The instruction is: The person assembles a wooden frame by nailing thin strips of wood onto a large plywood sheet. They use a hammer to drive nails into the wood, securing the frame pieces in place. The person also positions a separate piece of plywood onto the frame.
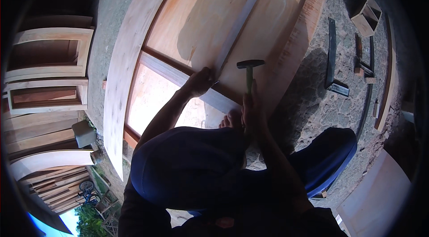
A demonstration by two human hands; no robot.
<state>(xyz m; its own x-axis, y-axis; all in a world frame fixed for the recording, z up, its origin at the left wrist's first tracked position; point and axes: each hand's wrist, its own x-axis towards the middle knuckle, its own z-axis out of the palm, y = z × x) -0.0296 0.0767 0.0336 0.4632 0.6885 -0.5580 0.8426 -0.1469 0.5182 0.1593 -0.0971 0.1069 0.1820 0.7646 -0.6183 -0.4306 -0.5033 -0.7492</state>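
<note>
On the near part of the panel: hammer and hand positions at the bar crossing

At the near end of the wooden panel (165,31), where the cross bar (167,72) meets the long bar (243,18), I place my left hand (198,83) with its fingers drawn narrow. A small bright piece (217,82) shows at the fingertips; I cannot tell what it is, nor whether I grip it. My right hand (254,109) is closed around the green handle of a hammer (249,69), its head raised to the right of the left hand, apart from it. My bare foot (231,119) rests by the near right end of the cross bar.

For good work at this joint, I judge the following sound: keep the fingertips out of the hammer's line; bear down with the foot so the bar cannot creep; strike square and lightly first, from the wrist.

Edges: the left side board (123,89) and the right side board (286,58) bound the panel, and I should not let the hammer clip the right one. The best swing room appears to be above the panel, far and right of my left hand. Beyond the right side board, a strip of rough ground separates the panel from the metal square (331,54) and the open wooden box (367,16); my bent knees limit the near side
</note>
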